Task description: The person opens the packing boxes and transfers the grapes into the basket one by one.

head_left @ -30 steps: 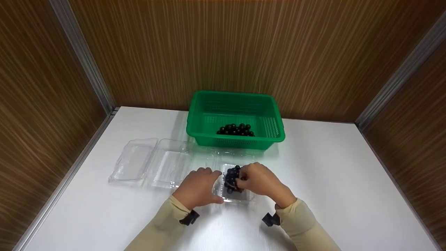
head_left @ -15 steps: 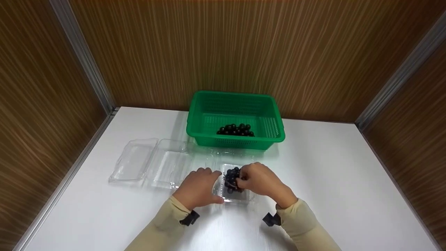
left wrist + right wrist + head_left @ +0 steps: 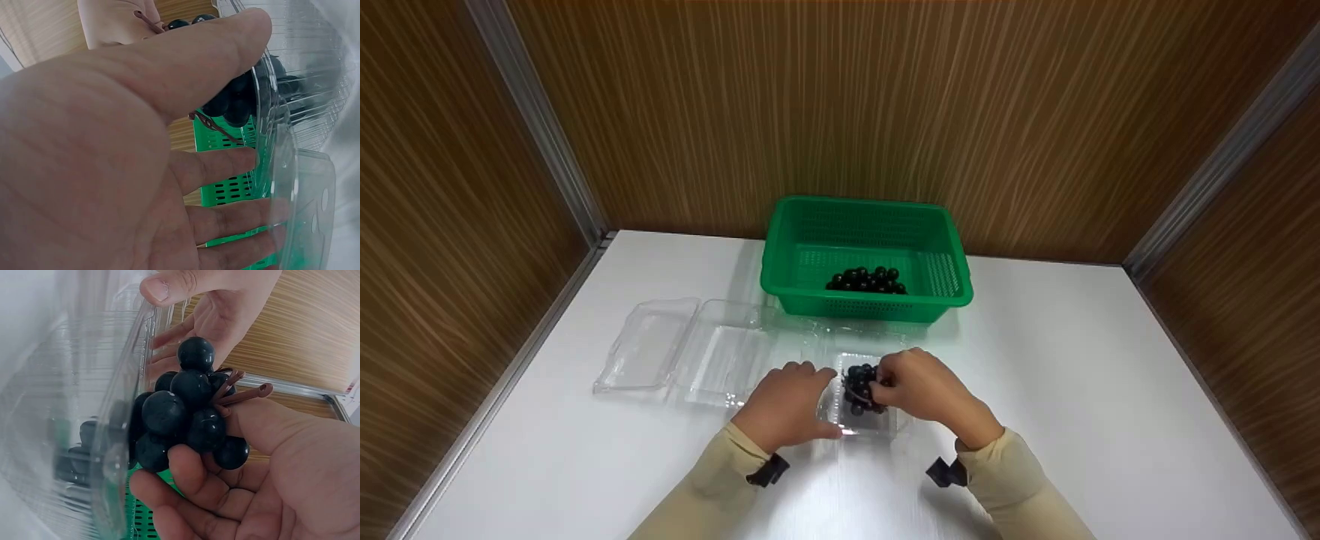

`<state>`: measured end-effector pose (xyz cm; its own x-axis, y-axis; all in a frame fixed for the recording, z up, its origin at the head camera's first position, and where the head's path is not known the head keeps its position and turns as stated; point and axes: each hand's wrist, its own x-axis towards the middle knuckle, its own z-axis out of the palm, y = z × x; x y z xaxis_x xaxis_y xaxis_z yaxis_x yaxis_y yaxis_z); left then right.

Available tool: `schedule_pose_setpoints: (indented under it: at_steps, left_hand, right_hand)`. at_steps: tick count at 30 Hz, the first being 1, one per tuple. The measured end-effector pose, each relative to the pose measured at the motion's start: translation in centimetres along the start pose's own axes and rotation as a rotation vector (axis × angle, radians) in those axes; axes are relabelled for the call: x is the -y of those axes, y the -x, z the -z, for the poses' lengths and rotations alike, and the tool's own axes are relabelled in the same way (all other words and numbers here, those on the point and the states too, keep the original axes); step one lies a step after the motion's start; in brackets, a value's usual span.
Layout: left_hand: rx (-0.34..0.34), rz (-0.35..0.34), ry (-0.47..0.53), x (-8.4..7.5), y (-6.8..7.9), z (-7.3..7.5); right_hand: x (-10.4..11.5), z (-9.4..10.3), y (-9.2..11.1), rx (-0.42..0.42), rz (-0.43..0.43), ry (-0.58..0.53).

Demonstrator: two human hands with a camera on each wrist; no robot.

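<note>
A bunch of dark grapes (image 3: 858,388) with brown stems is in a clear plastic clamshell box (image 3: 870,431) at the table's middle. My right hand (image 3: 924,386) holds the bunch from the right; in the right wrist view its thumb and fingers close round the grapes (image 3: 163,413). Part of the bunch shows through the clear wall, inside the box. On the left, my left hand (image 3: 786,405) is spread against the box, thumb at the near corner. The left wrist view has its thumb along the rim (image 3: 264,90) and its fingers extended, touching the side.
Behind the box stands a green perforated basket (image 3: 877,306) with more dark grapes (image 3: 867,280) inside. Another clear clamshell (image 3: 649,349) lies opened flat on the left. Wood-patterned panels (image 3: 840,105) enclose the white table (image 3: 1057,360) at the back and sides.
The held bunch has sunk and tilted slightly, its upper grapes sitting lower in the box. My right hand has shifted very little, and my left hand stays in place.
</note>
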<state>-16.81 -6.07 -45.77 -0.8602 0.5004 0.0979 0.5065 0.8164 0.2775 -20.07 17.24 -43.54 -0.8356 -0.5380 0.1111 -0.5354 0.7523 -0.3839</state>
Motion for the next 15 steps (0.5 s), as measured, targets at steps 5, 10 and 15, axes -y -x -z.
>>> schedule_pose_setpoints:
  at_steps: [5, 10, 15]
  left_hand:
    - [-0.002, 0.001, 0.002, -0.06, -0.01, 0.00]
    - [-0.006, 0.000, 0.002, -0.04, -0.02, -0.05]
    - [-0.007, 0.000, -0.001, -0.07, 0.00, -0.05]
  right_hand:
    - [-0.06, 0.16, 0.03, -0.005, 0.017, -0.010]
    - [-0.03, 0.30, 0.02, -0.009, 0.028, -0.011]
    - [0.07, 0.44, 0.13, -0.011, 0.035, -0.022]
